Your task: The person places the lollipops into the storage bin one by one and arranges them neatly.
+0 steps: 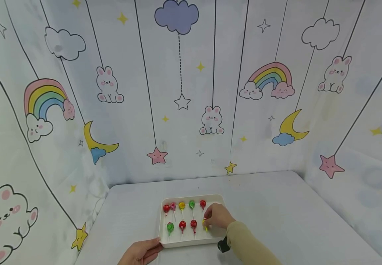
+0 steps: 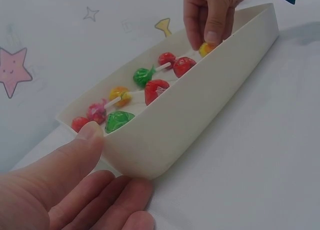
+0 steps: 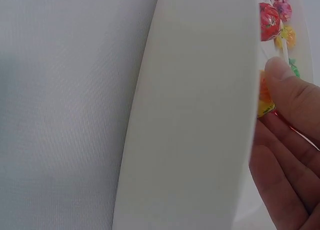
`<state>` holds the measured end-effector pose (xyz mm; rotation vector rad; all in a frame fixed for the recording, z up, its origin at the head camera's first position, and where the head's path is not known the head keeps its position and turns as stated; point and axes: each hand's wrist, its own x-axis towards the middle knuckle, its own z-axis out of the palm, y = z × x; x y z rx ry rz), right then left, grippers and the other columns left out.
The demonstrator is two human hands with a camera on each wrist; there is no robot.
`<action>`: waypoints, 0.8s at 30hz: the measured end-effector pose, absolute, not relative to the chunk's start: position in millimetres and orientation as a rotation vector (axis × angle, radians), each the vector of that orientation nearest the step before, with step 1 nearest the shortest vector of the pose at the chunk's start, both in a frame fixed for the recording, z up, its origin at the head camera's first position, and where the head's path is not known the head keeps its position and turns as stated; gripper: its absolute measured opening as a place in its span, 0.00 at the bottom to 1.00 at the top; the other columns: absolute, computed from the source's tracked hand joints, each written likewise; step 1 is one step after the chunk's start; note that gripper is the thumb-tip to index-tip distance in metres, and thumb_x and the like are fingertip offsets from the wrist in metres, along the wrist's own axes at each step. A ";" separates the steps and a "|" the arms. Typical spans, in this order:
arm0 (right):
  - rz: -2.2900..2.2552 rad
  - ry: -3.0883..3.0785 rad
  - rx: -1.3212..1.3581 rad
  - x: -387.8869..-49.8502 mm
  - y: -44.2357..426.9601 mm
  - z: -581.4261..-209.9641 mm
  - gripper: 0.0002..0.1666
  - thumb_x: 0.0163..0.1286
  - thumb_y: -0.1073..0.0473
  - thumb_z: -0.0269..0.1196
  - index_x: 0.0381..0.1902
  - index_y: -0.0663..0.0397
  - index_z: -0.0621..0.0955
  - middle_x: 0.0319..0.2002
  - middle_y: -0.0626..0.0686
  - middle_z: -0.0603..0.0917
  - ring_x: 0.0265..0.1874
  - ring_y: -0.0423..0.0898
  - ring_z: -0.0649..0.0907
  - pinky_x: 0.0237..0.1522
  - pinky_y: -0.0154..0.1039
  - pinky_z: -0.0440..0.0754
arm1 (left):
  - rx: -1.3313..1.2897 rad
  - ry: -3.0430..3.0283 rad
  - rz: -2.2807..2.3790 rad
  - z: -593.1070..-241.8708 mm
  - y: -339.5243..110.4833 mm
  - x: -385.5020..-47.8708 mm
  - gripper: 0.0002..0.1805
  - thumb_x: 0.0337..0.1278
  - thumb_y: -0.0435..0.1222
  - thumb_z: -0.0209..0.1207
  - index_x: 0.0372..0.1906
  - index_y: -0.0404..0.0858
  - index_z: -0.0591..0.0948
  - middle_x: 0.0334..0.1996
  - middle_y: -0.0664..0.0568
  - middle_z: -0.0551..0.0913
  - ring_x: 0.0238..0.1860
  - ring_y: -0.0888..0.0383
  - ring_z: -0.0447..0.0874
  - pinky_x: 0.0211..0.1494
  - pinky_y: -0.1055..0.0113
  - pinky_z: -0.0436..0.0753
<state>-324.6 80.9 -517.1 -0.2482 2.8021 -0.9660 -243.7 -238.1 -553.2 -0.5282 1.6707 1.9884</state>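
A white rectangular tray (image 1: 186,243) on the table holds several wrapped lollipops in two rows. Its near left corner is held by my left hand (image 1: 140,251), thumb at the rim and fingers against the outside, as the left wrist view (image 2: 92,190) shows. Inside, at the right end of the front row, my right hand (image 1: 220,216) pinches a yellow lollipop (image 1: 204,223) between thumb and fingers. Left of it lie a red lollipop (image 1: 193,223), another red one (image 1: 182,224) and a green lollipop (image 1: 170,227). The right wrist view partly hides the yellow head behind the tray wall.
The back row has a red (image 1: 166,208), a pink (image 1: 173,206), a yellow (image 1: 182,205), a green (image 1: 192,204) and another red lollipop (image 1: 202,203). A white cloth covers the table (image 1: 270,209). A wall (image 1: 184,147) with printed cartoons stands behind.
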 end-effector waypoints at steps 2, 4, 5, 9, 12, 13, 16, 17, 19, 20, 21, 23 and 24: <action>-0.960 2.802 -0.235 -323.1 81.2 -514.0 0.10 0.54 0.61 0.80 0.29 0.51 0.87 0.28 0.45 0.84 0.30 0.43 0.79 0.37 0.40 0.83 | -0.524 1.666 1.990 -554.2 -237.8 -244.3 0.33 0.61 0.38 0.71 0.63 0.20 0.75 0.39 0.43 0.92 0.41 0.57 0.91 0.54 0.62 0.89; -0.954 2.803 -0.231 -321.6 81.8 -511.6 0.10 0.54 0.61 0.80 0.30 0.51 0.87 0.28 0.46 0.84 0.30 0.44 0.79 0.38 0.40 0.83 | -0.523 1.660 1.992 -555.4 -237.4 -244.7 0.33 0.61 0.38 0.71 0.63 0.20 0.75 0.39 0.43 0.92 0.41 0.57 0.92 0.53 0.62 0.89; -0.952 2.803 -0.226 -321.2 82.3 -510.9 0.10 0.54 0.60 0.80 0.30 0.51 0.87 0.28 0.46 0.84 0.31 0.44 0.79 0.39 0.41 0.83 | -0.522 1.658 1.993 -555.8 -237.1 -244.7 0.33 0.61 0.38 0.71 0.63 0.20 0.76 0.39 0.43 0.92 0.41 0.57 0.92 0.53 0.62 0.89; -0.969 2.794 -0.206 -319.8 86.9 -509.6 0.09 0.56 0.59 0.80 0.32 0.51 0.88 0.30 0.46 0.85 0.33 0.44 0.79 0.44 0.44 0.85 | -0.515 1.652 1.995 -555.9 -235.6 -244.1 0.32 0.60 0.38 0.72 0.62 0.20 0.77 0.38 0.44 0.92 0.41 0.57 0.92 0.53 0.62 0.89; -0.995 2.794 -0.206 -320.1 91.3 -509.2 0.09 0.58 0.58 0.79 0.33 0.51 0.88 0.31 0.46 0.85 0.33 0.45 0.79 0.45 0.45 0.86 | -0.504 1.650 1.991 -555.5 -235.9 -244.3 0.31 0.59 0.38 0.72 0.61 0.21 0.78 0.38 0.44 0.92 0.41 0.57 0.92 0.53 0.62 0.89; -1.003 2.797 -0.209 -320.8 92.2 -509.0 0.09 0.58 0.57 0.78 0.34 0.52 0.88 0.31 0.46 0.85 0.33 0.45 0.79 0.45 0.45 0.86 | -0.501 1.651 1.989 -555.4 -236.7 -244.7 0.32 0.60 0.38 0.72 0.61 0.21 0.77 0.38 0.45 0.92 0.41 0.57 0.92 0.53 0.62 0.89; -1.026 2.807 -0.234 -323.1 94.6 -510.4 0.09 0.62 0.55 0.76 0.35 0.52 0.89 0.32 0.46 0.86 0.33 0.44 0.80 0.44 0.44 0.86 | -0.511 1.649 1.982 -555.2 -240.1 -246.3 0.33 0.61 0.38 0.71 0.63 0.21 0.76 0.38 0.46 0.92 0.42 0.57 0.92 0.55 0.62 0.89; -1.031 2.811 -0.241 -322.9 95.7 -510.9 0.09 0.63 0.54 0.76 0.36 0.51 0.89 0.33 0.45 0.86 0.34 0.43 0.80 0.44 0.44 0.86 | -0.515 1.650 1.979 -555.5 -241.0 -246.2 0.33 0.61 0.38 0.71 0.64 0.21 0.75 0.38 0.46 0.92 0.42 0.57 0.92 0.56 0.61 0.88; -1.058 2.806 -0.244 -322.2 97.2 -511.2 0.09 0.65 0.52 0.74 0.37 0.50 0.89 0.34 0.45 0.87 0.35 0.43 0.81 0.44 0.45 0.86 | -0.529 1.655 1.975 -556.1 -242.4 -246.0 0.34 0.61 0.38 0.71 0.64 0.20 0.75 0.39 0.45 0.92 0.43 0.56 0.92 0.57 0.61 0.88; -1.074 2.802 -0.245 -321.5 98.2 -510.8 0.10 0.66 0.51 0.73 0.38 0.50 0.89 0.35 0.45 0.87 0.36 0.43 0.81 0.45 0.46 0.87 | -0.538 1.662 1.970 -556.3 -242.7 -245.8 0.34 0.60 0.38 0.71 0.64 0.20 0.75 0.39 0.45 0.92 0.43 0.56 0.92 0.57 0.60 0.88; -1.083 2.801 -0.246 -320.6 99.0 -510.0 0.11 0.66 0.50 0.73 0.38 0.50 0.89 0.36 0.45 0.87 0.37 0.44 0.82 0.45 0.46 0.87 | -0.538 1.683 1.957 -556.4 -242.9 -245.3 0.34 0.60 0.39 0.72 0.64 0.20 0.75 0.39 0.45 0.92 0.43 0.56 0.91 0.57 0.60 0.88; -1.109 2.803 -0.246 -318.7 100.1 -507.1 0.13 0.67 0.48 0.72 0.40 0.50 0.89 0.38 0.46 0.88 0.40 0.45 0.83 0.46 0.48 0.87 | -0.543 1.760 1.921 -555.2 -242.6 -244.9 0.34 0.60 0.40 0.72 0.62 0.19 0.76 0.38 0.44 0.92 0.42 0.56 0.91 0.54 0.60 0.89; -1.121 2.805 -0.248 -318.1 100.1 -505.1 0.14 0.67 0.48 0.72 0.41 0.51 0.89 0.39 0.47 0.88 0.41 0.46 0.84 0.47 0.49 0.87 | -0.552 1.810 1.895 -553.3 -242.1 -245.3 0.35 0.60 0.41 0.72 0.61 0.18 0.76 0.38 0.44 0.92 0.41 0.56 0.91 0.52 0.61 0.89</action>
